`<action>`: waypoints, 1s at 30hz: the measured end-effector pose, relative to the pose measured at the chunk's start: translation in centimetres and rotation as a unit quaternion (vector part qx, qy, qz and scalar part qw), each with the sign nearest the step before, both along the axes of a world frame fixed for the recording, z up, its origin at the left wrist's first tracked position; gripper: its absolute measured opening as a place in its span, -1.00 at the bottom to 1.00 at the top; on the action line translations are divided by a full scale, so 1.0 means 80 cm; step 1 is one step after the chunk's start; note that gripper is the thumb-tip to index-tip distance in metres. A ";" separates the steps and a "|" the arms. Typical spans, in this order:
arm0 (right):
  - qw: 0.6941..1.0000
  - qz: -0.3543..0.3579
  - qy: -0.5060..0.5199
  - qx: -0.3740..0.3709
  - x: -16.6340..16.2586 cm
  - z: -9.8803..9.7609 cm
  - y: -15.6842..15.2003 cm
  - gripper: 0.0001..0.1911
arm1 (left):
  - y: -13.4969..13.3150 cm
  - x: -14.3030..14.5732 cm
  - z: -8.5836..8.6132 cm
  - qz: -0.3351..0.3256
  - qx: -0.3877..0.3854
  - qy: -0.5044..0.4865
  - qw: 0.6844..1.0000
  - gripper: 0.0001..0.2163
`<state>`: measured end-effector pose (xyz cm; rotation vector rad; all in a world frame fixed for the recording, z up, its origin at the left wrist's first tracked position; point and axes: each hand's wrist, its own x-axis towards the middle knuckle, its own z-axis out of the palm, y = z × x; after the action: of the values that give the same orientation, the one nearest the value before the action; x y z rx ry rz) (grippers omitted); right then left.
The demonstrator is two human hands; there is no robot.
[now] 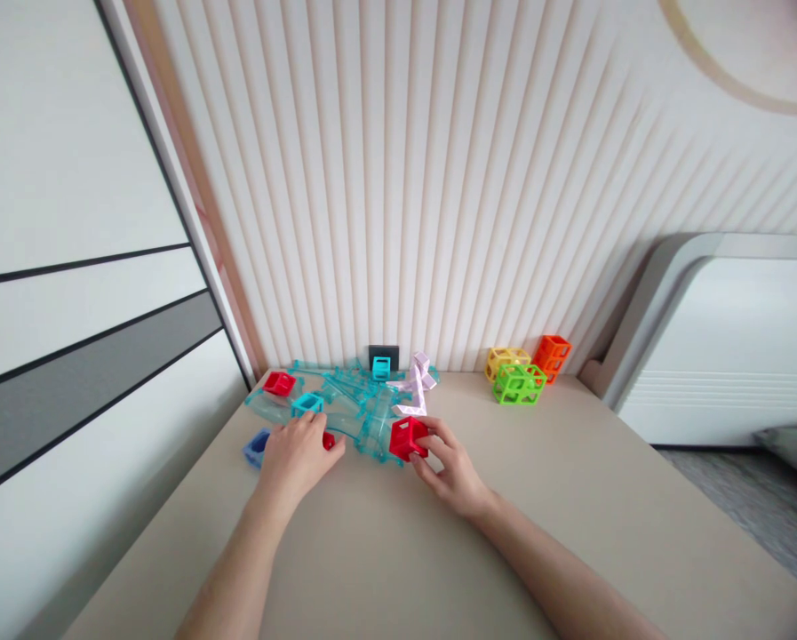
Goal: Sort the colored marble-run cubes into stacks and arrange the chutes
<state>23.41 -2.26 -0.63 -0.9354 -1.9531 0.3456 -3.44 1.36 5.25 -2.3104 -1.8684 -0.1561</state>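
My right hand [451, 471] is closed on a red open-frame cube block [406, 440], gripping its right side with thumb and fingers. My left hand [299, 453] curls over another red block [329, 440]; only a small part of it shows between thumb and fingers. Just beyond the left fingers sits a turquoise frame block [306, 404]. To the left of that hand lies a blue frame block [256, 447], partly covered by it. Translucent teal plastic pieces [375, 427] spread over the table between and behind both hands.
A red block [279, 384] lies at the back left. By the wall are a small turquoise block [380, 368], a dark rectangular panel [385, 350] and a pale purple folded piece [417, 384]. Back right stand yellow [498, 357], green [519, 384] and orange [553, 357] joined blocks.
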 end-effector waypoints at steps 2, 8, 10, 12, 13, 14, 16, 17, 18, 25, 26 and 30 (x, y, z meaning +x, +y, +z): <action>1.000 -0.002 0.007 -0.001 0.000 -0.002 0.001 -0.89 | 0.001 0.002 -0.004 -0.010 -0.006 0.003 1.000 -0.71; 1.000 -0.004 0.010 -0.011 0.000 -0.003 0.001 -0.88 | 0.005 0.001 -0.018 -0.037 -0.002 -0.006 0.999 -0.72; 1.000 -0.005 0.009 -0.013 -0.001 -0.002 0.001 -0.88 | 0.006 0.000 -0.020 -0.040 -0.009 -0.008 0.999 -0.74; 1.000 -0.008 0.010 -0.014 0.000 -0.002 0.001 -0.88 | 0.006 0.001 -0.020 -0.044 -0.017 -0.005 0.999 -0.79; 1.000 -0.008 0.010 -0.013 0.000 -0.003 0.001 -0.88 | 0.006 0.001 -0.020 -0.046 -0.020 -0.004 0.999 -0.81; 1.000 -0.008 0.010 -0.013 0.000 -0.003 0.002 -0.88 | 0.005 0.002 -0.020 -0.047 -0.023 -0.002 0.999 -0.82; 1.000 -0.009 0.009 -0.011 0.000 -0.003 0.002 -0.87 | 0.005 0.003 -0.021 -0.048 -0.028 0.002 0.998 -0.81; 1.000 -0.009 0.008 -0.011 0.000 -0.003 0.002 -0.87 | 0.005 0.003 -0.022 -0.049 -0.032 0.005 0.998 -0.80; 1.000 -0.009 0.008 -0.011 -0.001 -0.003 0.003 -0.87 | 0.005 0.002 -0.024 -0.050 -0.038 0.009 0.998 -0.79; 1.000 -0.010 0.009 -0.015 0.000 -0.003 0.003 -0.88 | 0.012 -0.002 -0.039 -0.045 -0.062 -0.010 0.997 -0.73; 1.000 -0.011 0.009 -0.016 0.000 -0.004 0.003 -0.88 | 0.014 -0.002 -0.041 -0.040 -0.061 -0.018 0.997 -0.72; 1.000 -0.007 0.007 -0.014 0.000 -0.005 0.003 -0.88 | 0.017 -0.003 -0.045 -0.033 -0.053 -0.038 0.997 -0.70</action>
<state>23.43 -1.98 -1.00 -0.9624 -1.9335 0.3719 -3.65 2.70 1.68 -2.4713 -1.8815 -0.1590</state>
